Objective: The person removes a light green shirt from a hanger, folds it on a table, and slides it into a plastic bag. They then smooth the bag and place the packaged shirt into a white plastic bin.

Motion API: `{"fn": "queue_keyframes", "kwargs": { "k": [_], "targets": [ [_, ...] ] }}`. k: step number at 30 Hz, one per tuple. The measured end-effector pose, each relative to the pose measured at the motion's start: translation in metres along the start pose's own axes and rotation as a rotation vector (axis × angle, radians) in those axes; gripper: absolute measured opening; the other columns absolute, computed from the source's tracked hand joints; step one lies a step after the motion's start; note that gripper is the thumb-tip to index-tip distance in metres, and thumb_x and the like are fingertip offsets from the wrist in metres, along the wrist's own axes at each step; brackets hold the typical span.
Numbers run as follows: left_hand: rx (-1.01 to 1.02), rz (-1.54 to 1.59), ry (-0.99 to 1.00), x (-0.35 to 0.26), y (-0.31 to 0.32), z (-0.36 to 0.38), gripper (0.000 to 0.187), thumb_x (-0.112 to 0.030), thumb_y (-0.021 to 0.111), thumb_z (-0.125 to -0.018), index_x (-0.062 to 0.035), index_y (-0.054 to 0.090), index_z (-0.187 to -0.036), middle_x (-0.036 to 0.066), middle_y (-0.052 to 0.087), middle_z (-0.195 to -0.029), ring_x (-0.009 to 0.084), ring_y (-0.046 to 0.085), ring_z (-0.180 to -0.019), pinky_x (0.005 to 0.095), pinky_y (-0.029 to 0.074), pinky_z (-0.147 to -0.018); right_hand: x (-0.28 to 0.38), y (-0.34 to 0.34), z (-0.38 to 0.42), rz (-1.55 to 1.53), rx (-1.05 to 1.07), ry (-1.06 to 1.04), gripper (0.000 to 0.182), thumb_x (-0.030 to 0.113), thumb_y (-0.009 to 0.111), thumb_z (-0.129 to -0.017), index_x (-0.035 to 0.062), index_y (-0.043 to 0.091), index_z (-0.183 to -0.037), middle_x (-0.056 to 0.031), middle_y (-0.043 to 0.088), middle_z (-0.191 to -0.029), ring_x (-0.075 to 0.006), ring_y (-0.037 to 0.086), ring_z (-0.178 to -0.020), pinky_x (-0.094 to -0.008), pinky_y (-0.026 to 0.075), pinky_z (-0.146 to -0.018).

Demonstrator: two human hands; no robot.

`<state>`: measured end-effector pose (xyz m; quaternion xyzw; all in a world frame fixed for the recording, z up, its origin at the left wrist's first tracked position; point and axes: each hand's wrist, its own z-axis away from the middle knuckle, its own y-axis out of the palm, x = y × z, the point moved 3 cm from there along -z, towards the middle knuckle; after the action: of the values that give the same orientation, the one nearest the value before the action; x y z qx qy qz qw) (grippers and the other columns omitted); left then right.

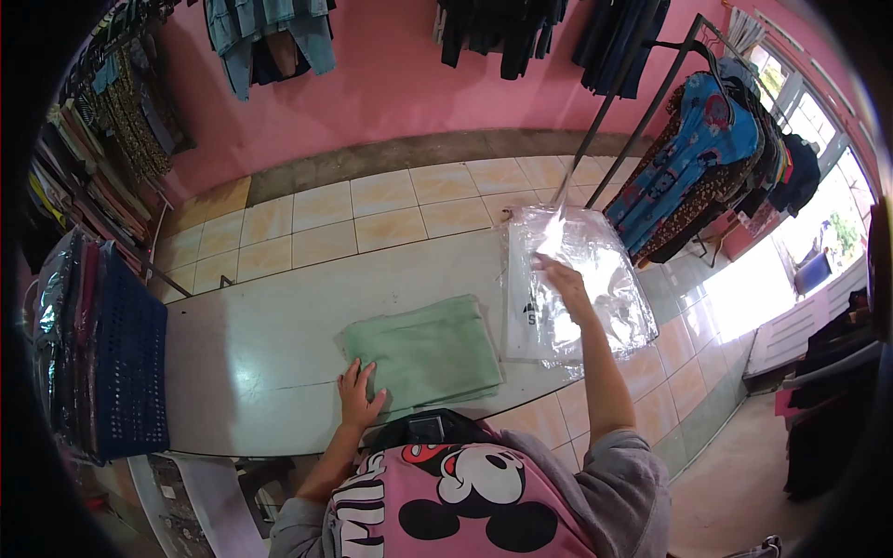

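Observation:
A folded piece of light green cloth lies flat on the table near its front edge. My left hand rests at the cloth's left edge, fingers spread, with the fingertips touching it. To the right lies a stack of clear plastic bags, glossy with glare and showing some dark print at the left side. Over that stack is my right hand, its fingers stretched out toward the upper left and at the plastic. Glare hides exactly how the fingertips meet the film.
The long pale table carries a blue perforated basket of plastic-wrapped garments at its left end. Clothes racks stand at both sides, with patterned dresses at the right. Jeans hang on the pink wall.

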<state>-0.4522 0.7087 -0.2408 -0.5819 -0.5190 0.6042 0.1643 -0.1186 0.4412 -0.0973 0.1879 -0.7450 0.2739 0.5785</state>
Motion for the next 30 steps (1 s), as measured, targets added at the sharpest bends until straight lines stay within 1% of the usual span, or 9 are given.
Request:
{"fn": "queue_keyframes", "kwargs": {
  "k": [5, 10, 12, 14, 16, 18, 19, 21, 30],
  "targets": [
    [-0.053, 0.215, -0.051, 0.008, -0.021, -0.02, 0.05, -0.03, 0.061, -0.073, -0.0073, 0.048, -0.115, 0.013, 0.043, -0.115, 0.0286, 0.042, -0.106, 0.0429, 0.028, -0.095, 0.008, 0.139, 0.006, 0.287, 0.235, -0.172, 0.019, 0.021, 0.056, -0.083, 0.0087, 0.064, -0.094, -0.0154, 0.056, -0.11, -0.0289, 0.045, -0.113, -0.0374, 0.037, -0.093],
    [0.285, 1.519, -0.294, -0.009, -0.033, -0.017, 0.039, -0.024, 0.056, -0.083, -0.0071, 0.044, -0.117, 0.008, 0.046, -0.115, 0.0189, 0.047, -0.104, 0.0321, 0.037, -0.088, -0.017, 0.28, 0.029, 0.337, 0.294, -0.113, 0.026, 0.027, 0.051, -0.086, 0.0074, 0.063, -0.098, -0.0192, 0.055, -0.108, -0.0306, 0.048, -0.108, -0.0372, 0.04, -0.089],
    [0.27, 1.483, -0.407, -0.014, -0.041, -0.011, 0.038, -0.02, 0.054, -0.084, -0.0074, 0.042, -0.118, 0.007, 0.048, -0.111, 0.0182, 0.049, -0.101, 0.0311, 0.039, -0.086, -0.012, 0.32, 0.034, 0.335, 0.323, -0.08, 0.03, 0.03, 0.048, -0.088, 0.0063, 0.061, -0.103, -0.0193, 0.054, -0.109, -0.0285, 0.049, -0.107, -0.0374, 0.04, -0.089],
    [0.258, 1.446, -0.519, 0.005, -0.044, -0.003, 0.038, -0.016, 0.053, -0.084, -0.0077, 0.041, -0.119, 0.007, 0.051, -0.108, 0.0174, 0.051, -0.099, 0.03, 0.042, -0.084, -0.013, 0.355, 0.045, -0.399, 0.469, 0.578, 0.037, 0.033, 0.043, -0.09, 0.0056, 0.054, -0.112, -0.0163, 0.053, -0.111, -0.0264, 0.05, -0.105, -0.0376, 0.041, -0.089],
    [0.074, 1.274, -0.564, 0.044, -0.037, 0.007, 0.039, -0.002, 0.051, -0.081, -0.0071, 0.043, -0.118, 0.007, 0.057, -0.094, 0.0125, 0.056, -0.084, 0.0256, 0.045, -0.076, -0.034, 0.376, 0.046, -0.39, 0.589, 0.678, 0.041, 0.034, 0.039, -0.091, 0.0052, 0.049, -0.118, -0.0129, 0.052, -0.112, -0.0225, 0.05, -0.103, -0.0348, 0.041, -0.089],
    [0.006, 1.318, -0.663, 0.074, -0.054, 0.015, 0.038, -0.003, 0.05, -0.081, -0.0072, 0.044, -0.117, 0.006, 0.059, -0.09, 0.0115, 0.056, -0.079, 0.0249, 0.046, -0.072, -0.027, 0.383, 0.04, 0.06, 0.403, 0.023, 0.034, 0.026, 0.047, -0.088, 0.005, 0.052, -0.114, -0.0162, 0.053, -0.108, -0.0261, 0.051, -0.1, -0.0314, 0.044, -0.083],
    [-0.057, 1.362, -0.753, 0.092, -0.064, 0.019, 0.037, -0.003, 0.049, -0.08, -0.0073, 0.045, -0.117, 0.005, 0.06, -0.085, 0.0106, 0.056, -0.073, 0.0242, 0.046, -0.068, -0.031, 0.384, 0.042, 0.058, 0.411, 0.024, 0.034, 0.026, 0.047, -0.088, 0.005, 0.052, -0.114, -0.0162, 0.053, -0.108, -0.0261, 0.051, -0.1, -0.0314, 0.044, -0.083],
    [-0.046, 1.325, -0.794, 0.12, -0.098, 0.025, 0.034, -0.006, 0.047, -0.082, -0.0077, 0.046, -0.116, 0.004, 0.059, -0.084, 0.0092, 0.054, -0.07, 0.0231, 0.045, -0.065, -0.016, 0.373, 0.042, 0.502, 0.275, -0.438, 0.027, 0.015, 0.056, -0.08, 0.0049, 0.057, -0.105, -0.0137, 0.053, -0.104, -0.0288, 0.051, -0.098, -0.0344, 0.043, -0.083],
    [0.039, 1.199, -0.911, 0.251, -0.157, 0.059, 0.044, -0.043, 0.042, -0.086, -0.008, 0.05, -0.113, 0.004, 0.057, -0.077, 0.0095, 0.051, -0.064, 0.0266, 0.044, -0.064, -0.003, 0.371, 0.033, 0.59, 0.149, -0.449, 0.025, 0.004, 0.058, -0.072, 0.0091, 0.059, -0.096, -0.0101, 0.053, -0.099, -0.0288, 0.048, -0.099, -0.0402, 0.038, -0.086]
  ]
}}
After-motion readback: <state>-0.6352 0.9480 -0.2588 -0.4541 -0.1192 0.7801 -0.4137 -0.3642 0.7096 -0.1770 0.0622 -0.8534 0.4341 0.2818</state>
